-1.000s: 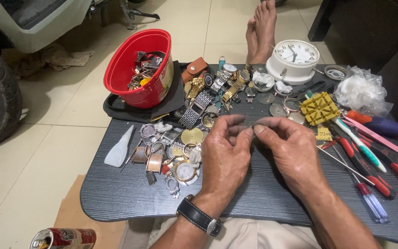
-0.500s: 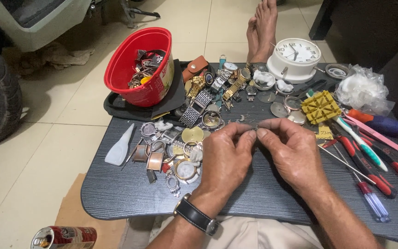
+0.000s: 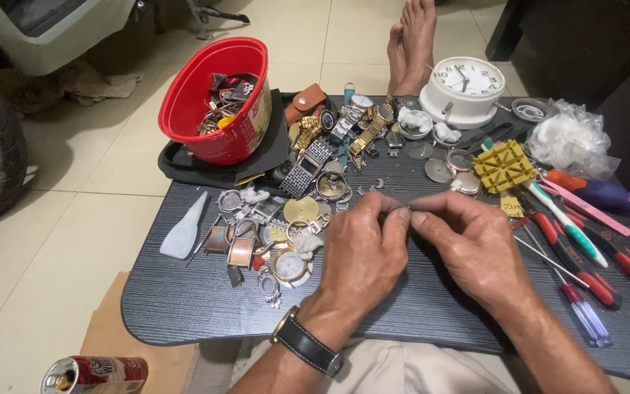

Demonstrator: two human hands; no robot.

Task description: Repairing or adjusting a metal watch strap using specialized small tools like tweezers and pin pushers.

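Observation:
My left hand (image 3: 364, 252), with a black wristwatch (image 3: 308, 344) on its wrist, and my right hand (image 3: 472, 244) meet fingertip to fingertip over the dark table (image 3: 184, 306). Both pinch a small thin metal part (image 3: 401, 204) between them; its shape is too small to make out. Just left of my left hand lies a heap of watch cases and rings (image 3: 271, 241). Metal watch bands and watches (image 3: 337, 138) lie beyond my fingers.
A red bucket (image 3: 220, 98) of parts stands at the back left on a black tray. A white alarm clock (image 3: 464, 87), a yellow case holder (image 3: 504, 164), a crumpled plastic bag (image 3: 574, 138) and several screwdrivers (image 3: 585, 248) sit at the right. A drink can (image 3: 96, 373) lies on the floor.
Both hands stay together on the small part, shifting only slightly; the fingertips work at it with little visible movement.

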